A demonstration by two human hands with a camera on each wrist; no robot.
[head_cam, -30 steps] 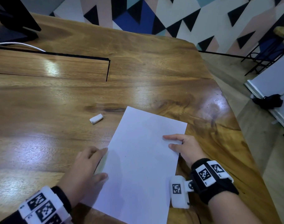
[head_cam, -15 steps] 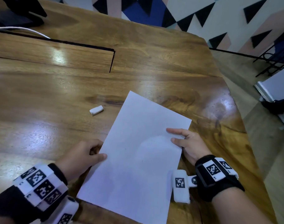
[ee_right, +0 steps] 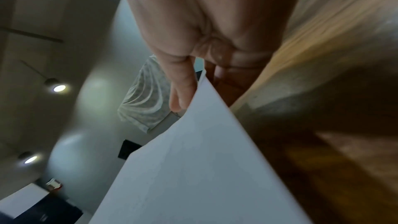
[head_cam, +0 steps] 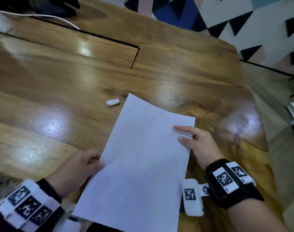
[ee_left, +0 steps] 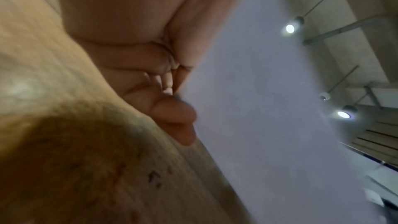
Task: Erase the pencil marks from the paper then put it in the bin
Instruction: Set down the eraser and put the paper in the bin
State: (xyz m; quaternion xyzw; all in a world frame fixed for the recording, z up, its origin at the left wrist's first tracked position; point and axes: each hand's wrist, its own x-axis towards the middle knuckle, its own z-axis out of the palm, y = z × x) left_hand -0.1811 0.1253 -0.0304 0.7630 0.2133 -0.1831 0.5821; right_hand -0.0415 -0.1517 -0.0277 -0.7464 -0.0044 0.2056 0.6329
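A: quick count, what's on the worktop (head_cam: 176, 67)?

B: one paper (head_cam: 143, 164), one eraser (head_cam: 112, 102), one white cable (head_cam: 42, 15). Two hands: left hand (head_cam: 79, 168), right hand (head_cam: 200, 146). Three ceiling lamps in the right wrist view.

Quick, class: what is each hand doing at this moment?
Left hand: pinches the left edge of the paper.
Right hand: holds the paper's right edge, thumb on top, fingers under it.

Right hand (ee_right: 202, 28) fingers (ee_right: 183, 88) pinching the paper's (ee_right: 193, 168) edge.
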